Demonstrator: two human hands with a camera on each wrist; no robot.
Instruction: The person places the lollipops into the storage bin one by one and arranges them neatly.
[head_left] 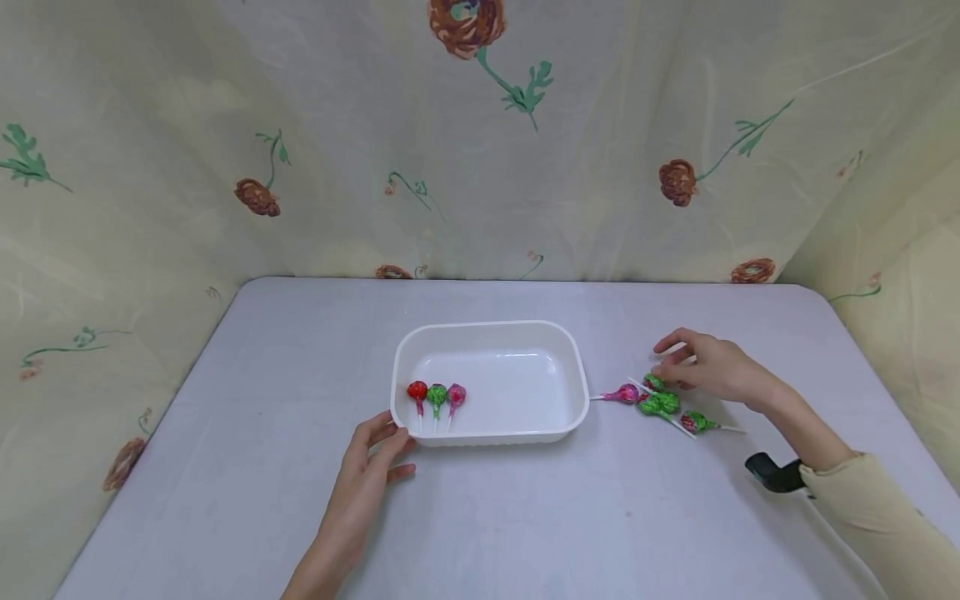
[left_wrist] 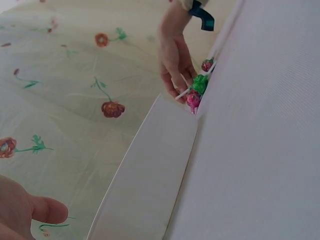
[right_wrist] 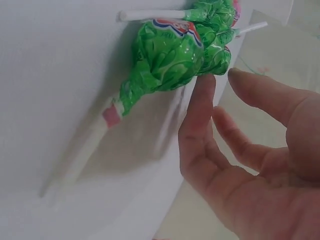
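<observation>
Lollipops are set out in two groups, one inside a white tray (head_left: pixel 517 383) and one on the bench (head_left: pixel 525 517) to its right. Near the tray's left end, a red lollipop (head_left: pixel 417 391), a green lollipop (head_left: pixel 437 394) and a pink lollipop (head_left: pixel 457 395) are lined up side by side, their sticks pointed toward the tray's near wall. The tray's near left corner is touched by the left hand (head_left: pixel 366 475), its fingers loosely extended and its thumb spread apart. Right of the tray, a cluster of green-wrapped lollipops (head_left: pixel 664 402) is reached by the right hand (head_left: pixel 712 368); two fingertips are set narrowly apart at one green head, and whether it is pinched cannot be told. On the cluster's tray side, a second pink lollipop (head_left: pixel 622 393) is laid with its stick toward the tray's right wall. Farther from the tray, a green-and-red lollipop (head_left: pixel 694 422) is seen, its stick turned away. Beyond the tray, the bench is backed by a flower-patterned sheet (head_left: pixel 600 217).
</observation>
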